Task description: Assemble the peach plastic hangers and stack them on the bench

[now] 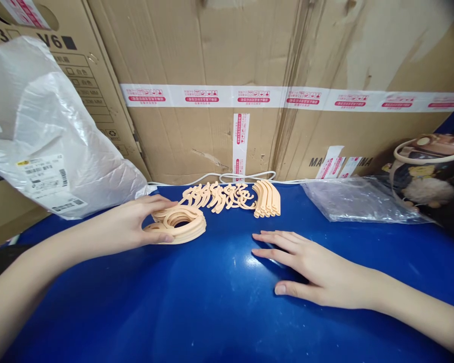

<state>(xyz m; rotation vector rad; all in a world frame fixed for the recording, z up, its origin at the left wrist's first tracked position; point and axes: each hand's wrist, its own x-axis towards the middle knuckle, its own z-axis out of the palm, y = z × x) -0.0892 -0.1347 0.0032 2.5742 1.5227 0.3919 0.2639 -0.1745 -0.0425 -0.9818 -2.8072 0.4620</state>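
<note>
My left hand (pixel 145 222) is closed around the left side of a stack of peach-coloured rings (pixel 189 229), thumb in front and fingers behind. The stack rests on the blue tabletop (pixel 211 307). Over the table to the right, my right hand (pixel 302 259) is open, fingers spread and nothing in them. Behind the ring stack lie several small curved peach pieces (pixel 217 196) in a row. At the right end of that row sits a bundle of longer curved peach strips (pixel 267 199), side by side. What the parts belong to cannot be told.
A white plastic mailing bag (pixel 60 136) with a label leans at the left. Large cardboard boxes (pixel 196 141) stand along the back, with a white cable (pixel 207 176) at their foot. Toward the right are a clear plastic bag (pixel 363 199) and a dark handbag with a pompom (pixel 431 189).
</note>
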